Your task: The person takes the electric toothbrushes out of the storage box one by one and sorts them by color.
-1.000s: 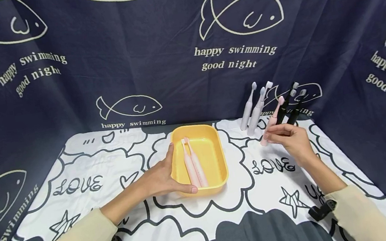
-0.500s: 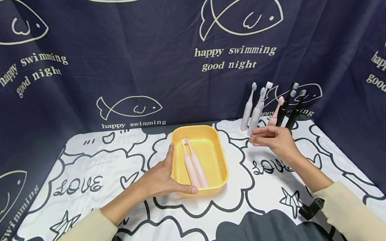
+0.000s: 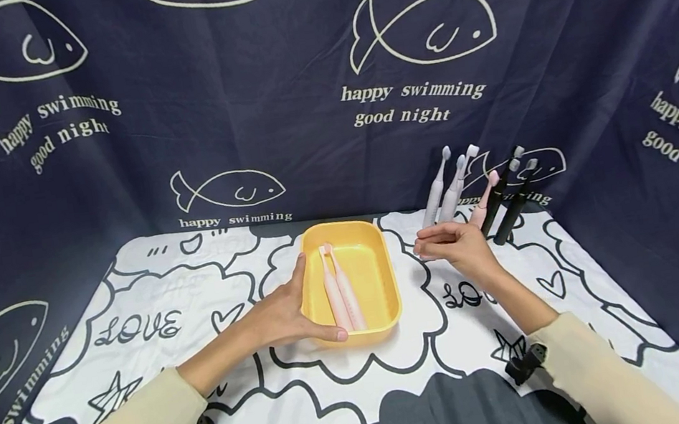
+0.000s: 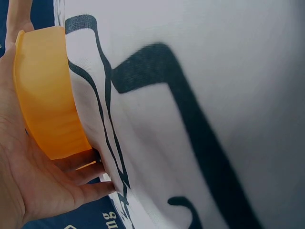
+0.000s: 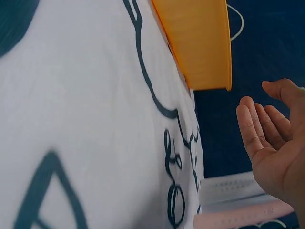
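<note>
My left hand (image 3: pixel 282 314) grips the yellow plastic box (image 3: pixel 372 276) at its left side, the thumb over the front rim and the fingers along the wall. Two pink electric toothbrushes lie side by side in the box, one on the left (image 3: pixel 334 292) and one on the right (image 3: pixel 348 290). My right hand (image 3: pixel 458 247) hovers over the cloth in front of the upright white toothbrushes (image 3: pixel 434 200), hiding their bases. In the right wrist view its thumb stands apart from the loosely bent fingers, with nothing between them. Behind that hand stands a pink toothbrush (image 3: pixel 484 209).
Several black toothbrushes (image 3: pixel 512 214) stand to the right of the pink one. A white cloth (image 3: pixel 153 325) with black drawings covers the table. Dark blue fabric (image 3: pixel 298 102) with fish prints hangs behind and at both sides.
My right hand has moved left, from in front of the standing pink toothbrush to in front of the white ones, uncovering the black ones' lower ends. My left hand and the box have stayed put.
</note>
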`<state>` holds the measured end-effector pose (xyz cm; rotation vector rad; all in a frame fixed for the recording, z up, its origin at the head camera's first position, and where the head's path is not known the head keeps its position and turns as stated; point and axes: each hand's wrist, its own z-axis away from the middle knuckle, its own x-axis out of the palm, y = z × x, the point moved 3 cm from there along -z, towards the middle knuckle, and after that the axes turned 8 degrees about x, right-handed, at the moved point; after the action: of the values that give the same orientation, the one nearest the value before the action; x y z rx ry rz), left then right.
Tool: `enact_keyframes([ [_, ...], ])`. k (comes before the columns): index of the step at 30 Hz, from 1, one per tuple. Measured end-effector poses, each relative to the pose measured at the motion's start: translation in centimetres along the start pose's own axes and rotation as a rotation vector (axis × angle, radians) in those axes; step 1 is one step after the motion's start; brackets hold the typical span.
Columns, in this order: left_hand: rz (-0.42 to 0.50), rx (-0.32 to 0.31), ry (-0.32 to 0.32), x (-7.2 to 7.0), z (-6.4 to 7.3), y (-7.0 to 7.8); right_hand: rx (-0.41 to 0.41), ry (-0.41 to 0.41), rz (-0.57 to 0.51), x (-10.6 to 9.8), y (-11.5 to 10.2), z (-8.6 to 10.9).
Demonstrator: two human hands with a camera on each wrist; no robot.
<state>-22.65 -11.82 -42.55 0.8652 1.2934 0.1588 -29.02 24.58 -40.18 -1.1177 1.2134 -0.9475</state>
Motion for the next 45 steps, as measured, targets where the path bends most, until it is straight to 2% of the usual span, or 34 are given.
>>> enact_keyframes([
  [8,0.006,0.004,-0.005,0.0,-0.1,-0.1,0.012,-0.034,-0.013,2.1,-0.5,-0.5],
  [16,-0.005,-0.012,-0.010,0.1,0.1,-0.1,-0.022,-0.081,-0.027,3.9,-1.0,-0.9],
  [29,0.011,0.002,-0.011,0.0,0.0,0.0,-0.004,-0.098,-0.078,5.8,-1.8,-1.2],
  [37,0.007,-0.013,-0.012,0.0,0.0,0.0,0.000,-0.134,-0.124,7.4,-2.2,-1.3],
  [45,-0.009,-0.015,-0.015,0.0,0.0,0.0,0.017,-0.161,-0.120,8.8,-2.7,-1.5],
])
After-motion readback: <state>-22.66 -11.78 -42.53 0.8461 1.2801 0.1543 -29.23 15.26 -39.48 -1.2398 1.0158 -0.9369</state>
